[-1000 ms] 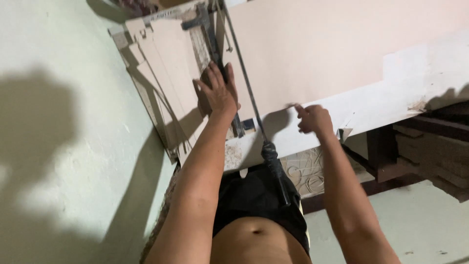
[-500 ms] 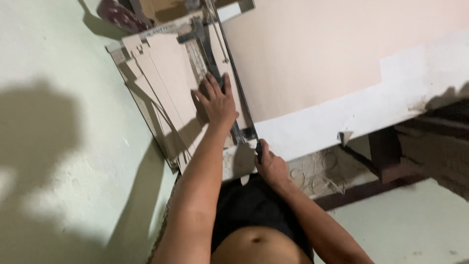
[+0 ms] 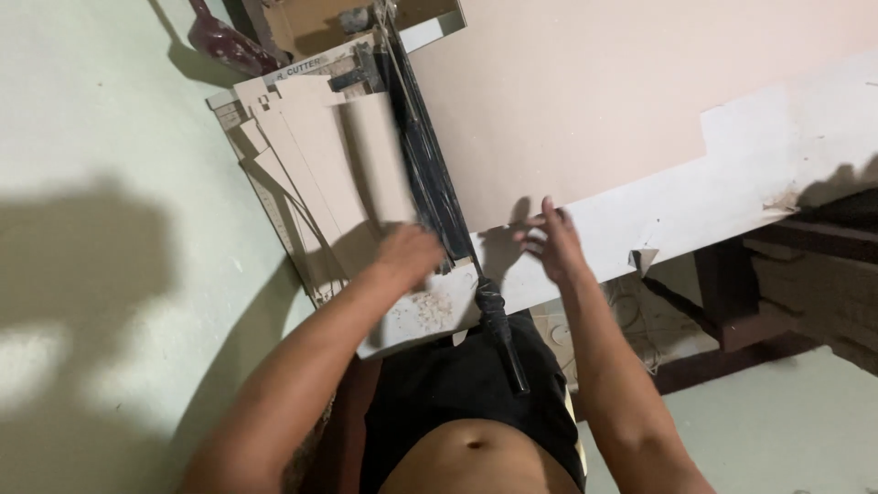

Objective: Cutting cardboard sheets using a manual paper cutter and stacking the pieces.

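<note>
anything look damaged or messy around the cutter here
Yes. The white table edge is chipped, with a torn flap hanging below it. Dust or crumbs lie by the left hand. The cut strips left of the cutter sit fanned, not squared.

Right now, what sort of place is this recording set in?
Probably a small paper or cardboard cutting workshop. A lever-arm paper cutter sits on a worn white table, cut card strips are stacked beside it, and a large card sheet lies across the table.
</note>
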